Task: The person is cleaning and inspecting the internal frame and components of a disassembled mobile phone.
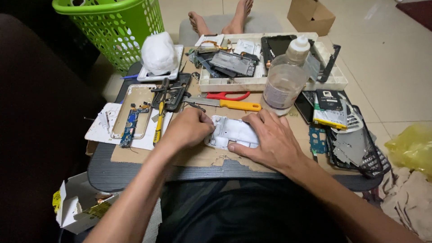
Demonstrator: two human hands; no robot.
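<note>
Both forearms reach in from 6 o'clock. The left hand [188,128] curls knuckles-up, fingers bunched against the left edge of a white phone frame [232,132] lying mid-desk on brown cardboard [198,155]. The right hand [272,139] lies flat, fingers spread, pinning the frame's right side. A utility knife [225,103] and clear bottle [286,78] crowd 12 o'clock; the desk [135,173] edge nearest the body stays bare.

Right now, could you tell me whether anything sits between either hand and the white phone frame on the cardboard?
Nothing visible does. The right hand lies flat on the white phone frame, and the left hand touches its left edge.
</note>
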